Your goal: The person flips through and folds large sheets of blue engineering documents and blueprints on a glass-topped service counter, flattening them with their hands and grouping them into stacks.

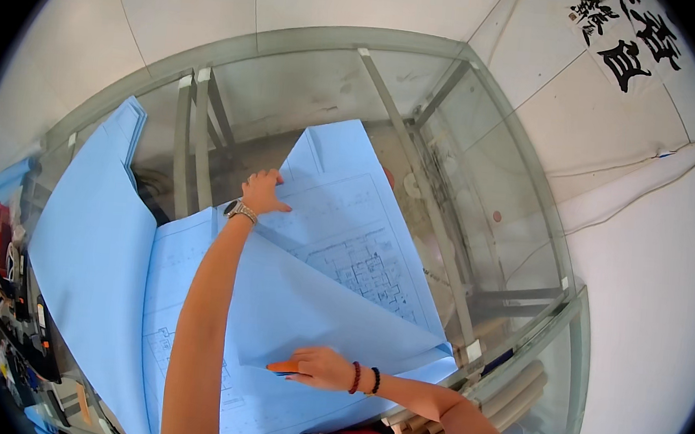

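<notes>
A large blue sheet with printed floor plans (pixel 367 277) lies on the glass table, with a big triangular flap of it (pixel 293 282) folded over. My left hand (pixel 264 192), wearing a wristwatch, rests on the sheet's far edge with thumb and fingers apart. Lower down, my right hand (pixel 321 368), with dark bead bracelets, is closed around a small orange tool (pixel 283 367) just over the folded flap. The tool's exact kind is hidden by my fingers. To the left stretches another blue folded length of paper (pixel 94 221).
The glass table (pixel 309 79) has a grey metal frame. Rolled brown tubes (pixel 517 393) lie on a lower shelf at the right. Assorted tools and dark items (pixel 17 313) crowd the far left. White walls stand behind, and a white rolled sheet (pixel 636 183) is at the right.
</notes>
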`<state>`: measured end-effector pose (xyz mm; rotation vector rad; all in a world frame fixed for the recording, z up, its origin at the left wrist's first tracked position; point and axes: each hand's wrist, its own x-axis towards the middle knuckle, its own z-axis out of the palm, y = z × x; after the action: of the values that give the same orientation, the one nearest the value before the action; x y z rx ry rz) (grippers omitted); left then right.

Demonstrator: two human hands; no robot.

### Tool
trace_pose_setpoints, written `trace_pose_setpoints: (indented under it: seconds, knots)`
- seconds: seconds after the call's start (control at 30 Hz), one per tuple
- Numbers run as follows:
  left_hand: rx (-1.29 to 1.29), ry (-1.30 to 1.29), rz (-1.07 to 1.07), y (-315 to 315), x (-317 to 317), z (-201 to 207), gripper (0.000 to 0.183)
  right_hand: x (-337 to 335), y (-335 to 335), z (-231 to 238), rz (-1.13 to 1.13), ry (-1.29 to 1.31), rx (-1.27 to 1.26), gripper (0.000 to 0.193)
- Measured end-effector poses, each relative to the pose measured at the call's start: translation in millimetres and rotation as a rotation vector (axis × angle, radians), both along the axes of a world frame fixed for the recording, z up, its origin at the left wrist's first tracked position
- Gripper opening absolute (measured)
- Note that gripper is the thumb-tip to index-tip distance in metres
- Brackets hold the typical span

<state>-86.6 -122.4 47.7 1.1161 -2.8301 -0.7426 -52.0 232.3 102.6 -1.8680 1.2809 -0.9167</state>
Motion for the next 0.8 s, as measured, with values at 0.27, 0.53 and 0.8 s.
trace_pose_setpoints:
  seconds: [0.27,0.53,0.8]
  knots:
    - [0.049,0.296,-0.319,-10,43,6,0.045,9,2,26,0.185,-0.042,0.164,0.058]
    - [-0.048,0.139,-0.496,55,142,70,0.029,-172,-48,144,-0.419,-0.250,-0.104,0.026]
    - [-0.003,0.270,-0.491,58,187,43,0.033,-255,-219,-42,-0.446,0.607,-0.017,0.067]
